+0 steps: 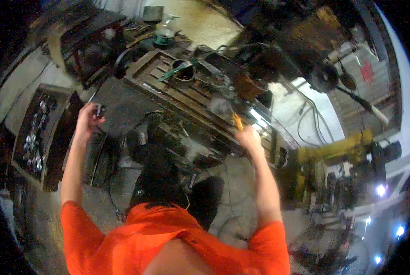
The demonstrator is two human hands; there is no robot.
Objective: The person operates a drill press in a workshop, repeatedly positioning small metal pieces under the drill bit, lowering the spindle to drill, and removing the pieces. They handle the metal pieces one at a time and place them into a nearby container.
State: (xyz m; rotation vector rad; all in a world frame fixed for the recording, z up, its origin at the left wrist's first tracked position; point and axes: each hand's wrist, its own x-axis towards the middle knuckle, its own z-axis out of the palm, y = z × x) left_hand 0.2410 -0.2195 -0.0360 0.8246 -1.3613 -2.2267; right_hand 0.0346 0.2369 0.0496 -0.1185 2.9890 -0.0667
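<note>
My left hand is closed around a small dark metal block, held out at the left beside a flat grey surface. Farther right, my right hand grips a yellow tool, its kind blurred. This tool points away from me, over the near right part of a slotted machine table. On that table stands a dark round pot, with a green-handled brush-like tool lying across its rim. Grimy metal machine parts lie beyond my right hand.
At the left stands a wooden box of shiny metal pieces. A clear bottle with green liquid is at the back. A long lever with a pale grip juts out on the right, above yellow machinery. Hoses hang behind.
</note>
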